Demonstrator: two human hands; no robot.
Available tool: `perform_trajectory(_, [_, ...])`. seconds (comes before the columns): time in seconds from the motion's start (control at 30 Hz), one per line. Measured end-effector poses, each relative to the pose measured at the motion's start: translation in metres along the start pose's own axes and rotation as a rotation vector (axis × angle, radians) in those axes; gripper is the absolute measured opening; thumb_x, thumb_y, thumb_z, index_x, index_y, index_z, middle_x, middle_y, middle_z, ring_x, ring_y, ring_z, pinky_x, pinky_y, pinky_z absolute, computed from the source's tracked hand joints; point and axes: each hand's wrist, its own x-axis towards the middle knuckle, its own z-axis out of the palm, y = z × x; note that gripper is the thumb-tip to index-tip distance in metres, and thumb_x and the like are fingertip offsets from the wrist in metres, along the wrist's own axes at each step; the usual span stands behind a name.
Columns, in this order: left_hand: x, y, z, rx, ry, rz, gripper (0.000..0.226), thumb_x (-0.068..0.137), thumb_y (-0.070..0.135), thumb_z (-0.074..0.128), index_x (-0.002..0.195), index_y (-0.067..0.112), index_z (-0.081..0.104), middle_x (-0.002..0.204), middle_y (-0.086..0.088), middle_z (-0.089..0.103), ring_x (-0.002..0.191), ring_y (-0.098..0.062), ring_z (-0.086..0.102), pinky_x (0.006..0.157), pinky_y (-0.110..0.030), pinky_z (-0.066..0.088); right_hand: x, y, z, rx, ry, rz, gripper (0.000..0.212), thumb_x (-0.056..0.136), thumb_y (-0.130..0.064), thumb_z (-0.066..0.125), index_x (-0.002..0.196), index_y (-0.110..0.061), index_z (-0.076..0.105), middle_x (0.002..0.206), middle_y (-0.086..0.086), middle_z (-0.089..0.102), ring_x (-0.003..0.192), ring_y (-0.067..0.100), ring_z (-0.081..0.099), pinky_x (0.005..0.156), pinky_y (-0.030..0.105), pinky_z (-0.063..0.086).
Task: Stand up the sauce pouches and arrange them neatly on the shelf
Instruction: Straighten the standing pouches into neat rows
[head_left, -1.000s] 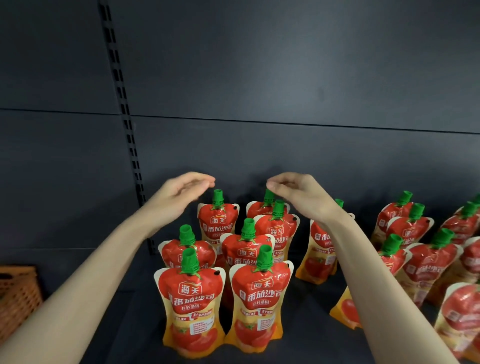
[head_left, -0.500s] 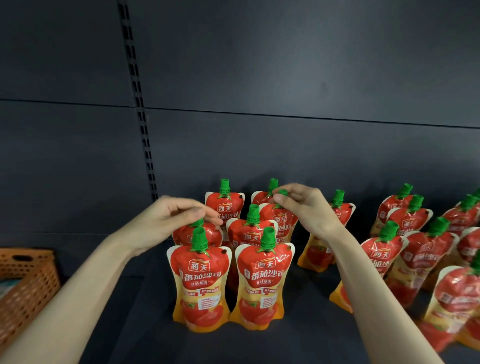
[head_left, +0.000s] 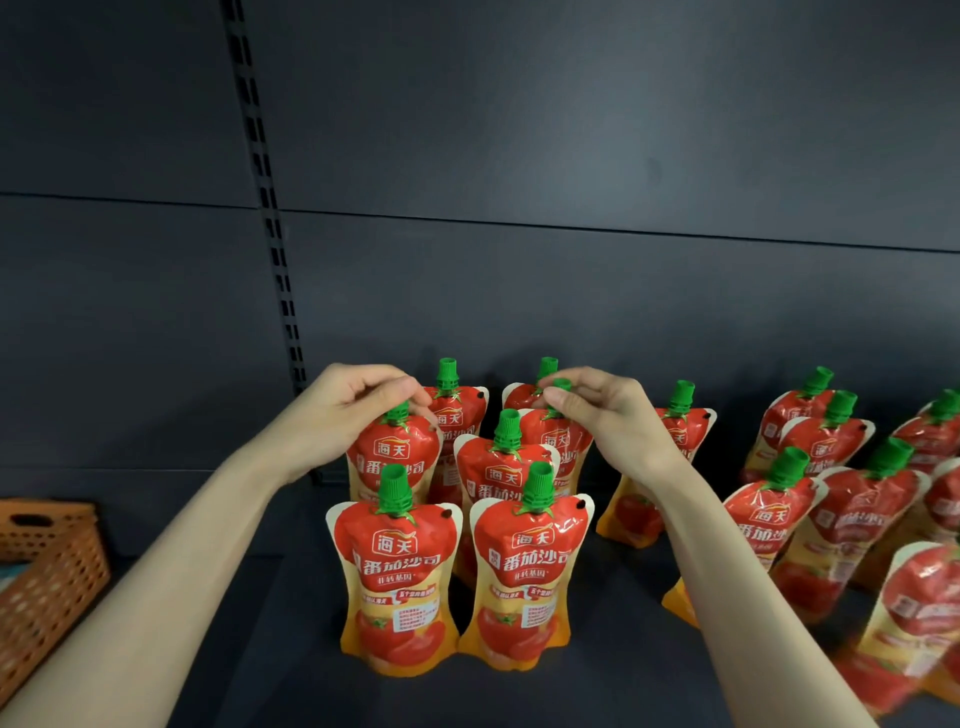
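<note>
Several red tomato sauce pouches with green caps stand upright in two columns on the dark shelf (head_left: 270, 639). My left hand (head_left: 353, 405) pinches the green cap of the middle pouch in the left column (head_left: 392, 457). My right hand (head_left: 602, 410) pinches the cap of a pouch in the right column (head_left: 558, 441), second from the back. Two front pouches, the left one (head_left: 397, 571) and the right one (head_left: 524, 566), stand side by side nearest me. Another pouch (head_left: 675, 447) stands partly hidden behind my right wrist.
A looser group of upright pouches (head_left: 831, 519) fills the shelf's right side. An orange perforated basket (head_left: 47, 571) sits at the left edge. A slotted upright (head_left: 270, 218) runs up the dark back panel.
Both hands came down from above the pouches and closed on green caps. The left hand now holds the cap of the middle left pouch. The view shifted slightly right.
</note>
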Motion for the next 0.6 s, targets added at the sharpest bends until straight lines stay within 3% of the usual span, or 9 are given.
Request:
perform_trajectory(0.27, [0.008,-0.008,0.019,-0.044,0.082,0.020,0.029,0.088,0.032,0.049,0.092,0.012,0.069,0.091,0.001,0.073,0.089,-0.012,0.068,0.075,-0.019,0.053,-0.002,0.000,0.003,0.066,0.014,0.004,0.011,0.089,-0.014,0.059,0.097,-0.017,0.067,0.091,0.001,0.073,0.081,0.008,0.070,0.067,0.016,0.052])
perform_trajectory(0.4, [0.010,-0.006,0.034,-0.091,0.065,0.061,0.028,0.090,0.025,0.048,0.099,0.006,0.067,0.094,-0.001,0.073,0.091,-0.011,0.068,0.075,-0.015,0.051,-0.006,0.008,0.006,0.136,0.065,0.036,0.014,0.087,-0.018,0.062,0.100,-0.015,0.068,0.094,0.001,0.074,0.086,0.011,0.070,0.068,0.017,0.053])
perform_trajectory(0.6, [-0.003,-0.018,0.029,-0.174,0.025,0.024,0.028,0.085,0.025,0.049,0.106,0.013,0.064,0.102,0.002,0.071,0.094,-0.010,0.067,0.072,-0.019,0.053,-0.010,0.013,0.007,0.165,0.088,0.006,0.014,0.089,-0.018,0.060,0.099,-0.016,0.069,0.097,0.002,0.074,0.091,0.015,0.070,0.071,0.020,0.054])
